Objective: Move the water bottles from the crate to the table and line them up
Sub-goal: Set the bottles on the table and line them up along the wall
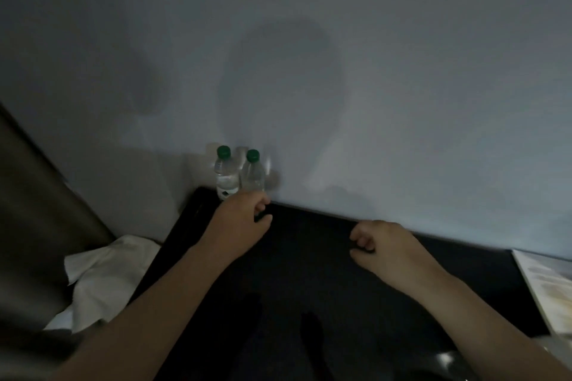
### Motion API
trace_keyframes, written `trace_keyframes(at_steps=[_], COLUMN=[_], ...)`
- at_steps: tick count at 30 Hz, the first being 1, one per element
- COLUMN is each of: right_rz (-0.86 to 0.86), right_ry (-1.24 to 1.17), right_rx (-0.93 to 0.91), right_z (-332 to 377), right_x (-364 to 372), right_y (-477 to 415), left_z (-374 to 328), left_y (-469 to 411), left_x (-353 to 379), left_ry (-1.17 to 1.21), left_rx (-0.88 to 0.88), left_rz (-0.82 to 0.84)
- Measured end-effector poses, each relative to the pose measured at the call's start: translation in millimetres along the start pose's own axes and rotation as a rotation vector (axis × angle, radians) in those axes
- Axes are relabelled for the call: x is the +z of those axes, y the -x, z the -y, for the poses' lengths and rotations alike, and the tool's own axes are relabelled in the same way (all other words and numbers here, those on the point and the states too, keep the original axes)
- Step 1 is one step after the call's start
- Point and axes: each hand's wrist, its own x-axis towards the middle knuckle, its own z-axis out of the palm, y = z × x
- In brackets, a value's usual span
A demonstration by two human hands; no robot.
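Note:
Two clear water bottles with green caps stand side by side at the far left corner of the dark table (309,257), against the wall. The left bottle (227,175) has a label; the right bottle (253,175) touches it. My left hand (244,216) sits just in front of the right bottle's base and hides it. Its fingers are half curled, and only dark table shows between thumb and forefinger. My right hand (380,244) hovers over the table's middle with the fingers curled in and nothing in them. No crate is in view.
A pale wall (340,71) rises right behind the table's far edge. White crumpled cloth or paper (102,272) lies off the table's left side, beside a brown panel (37,210). A light printed sheet or book (548,284) lies at the table's right edge.

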Motion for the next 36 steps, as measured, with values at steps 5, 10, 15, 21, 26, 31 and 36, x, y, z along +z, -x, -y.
trace_keyframes(at_steps=[5, 10, 15, 21, 26, 31, 36], right_rz=[-0.027, -0.159, -0.232, -0.277, -0.327, -0.306, -0.27], right_ry=[-0.058, -0.198, -0.225, -0.208, -0.234, -0.219, -0.213], right_rx=[0.049, 0.125, 0.218, 0.334, 0.374, 0.418, 0.42], right_z=[-28, -75, -128, -200, -247, -290, -321], right_x=[-15, -34, -51, -67, -76, -77, -71], right_y=[64, 126, 181, 233, 256, 255, 237], left_z=[-57, -118, -176, -236, -269, -297, -314], left_y=[39, 75, 99, 115, 123, 130, 138], left_x=[18, 54, 94, 140, 176, 209, 238], left_ry=[0.003, 0.074, 0.084, 0.089, 0.12, 0.11, 0.092], left_rx=[0.08, 0.115, 0.162, 0.204, 0.229, 0.232, 0.202], left_rz=[0.096, 0.238, 0.328, 0.413, 0.461, 0.51, 0.551])
